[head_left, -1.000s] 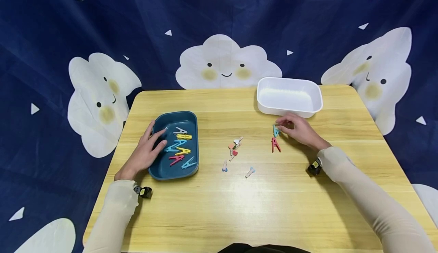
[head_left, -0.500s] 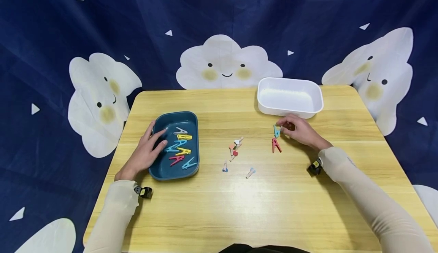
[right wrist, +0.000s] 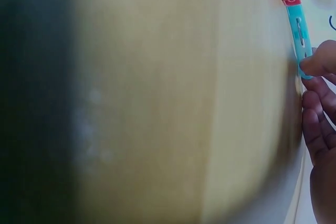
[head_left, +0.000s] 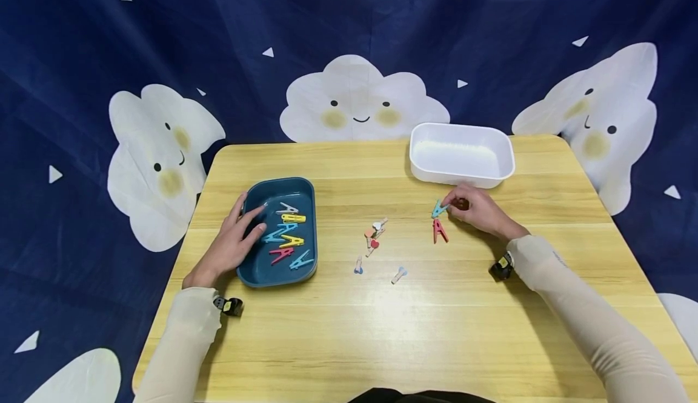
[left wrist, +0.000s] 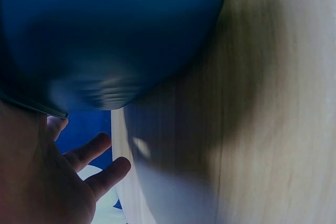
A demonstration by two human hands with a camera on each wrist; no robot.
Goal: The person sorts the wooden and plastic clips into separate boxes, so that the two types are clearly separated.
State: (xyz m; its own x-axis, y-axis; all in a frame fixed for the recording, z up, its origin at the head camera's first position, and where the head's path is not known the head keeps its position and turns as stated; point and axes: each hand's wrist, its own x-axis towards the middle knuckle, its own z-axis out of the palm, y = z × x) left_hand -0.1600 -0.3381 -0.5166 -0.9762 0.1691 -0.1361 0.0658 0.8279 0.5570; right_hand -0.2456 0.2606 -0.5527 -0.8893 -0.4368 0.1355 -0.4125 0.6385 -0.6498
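My right hand (head_left: 475, 209) pinches the upper end of a light blue clothespin (head_left: 438, 209) between thumb and fingers. A red clothespin (head_left: 439, 231) lies just below it on the table, the two end to end; both also show at the right edge of the right wrist view. My left hand (head_left: 231, 242) rests over the left rim of a dark blue tub (head_left: 255, 274), fingers spread, thumb and one finger reaching over its inside. Several plastic clothespins lie in the tub, among them a yellow clothespin (head_left: 292, 241). In the left wrist view other fingers stick out straight beside the tub wall.
A white tub (head_left: 457, 179) stands at the back right, behind my right hand. Several mini wooden pegs with small coloured shapes lie mid-table, including one with a red heart (head_left: 374, 244) and one with a blue top (head_left: 400, 274). A patterned curtain (head_left: 360, 15) hangs behind the table (head_left: 349, 330).
The light blue clothespin has swung to a slant, its upper end now tipped right in my right fingers. The left hand and both tubs stay where they were.
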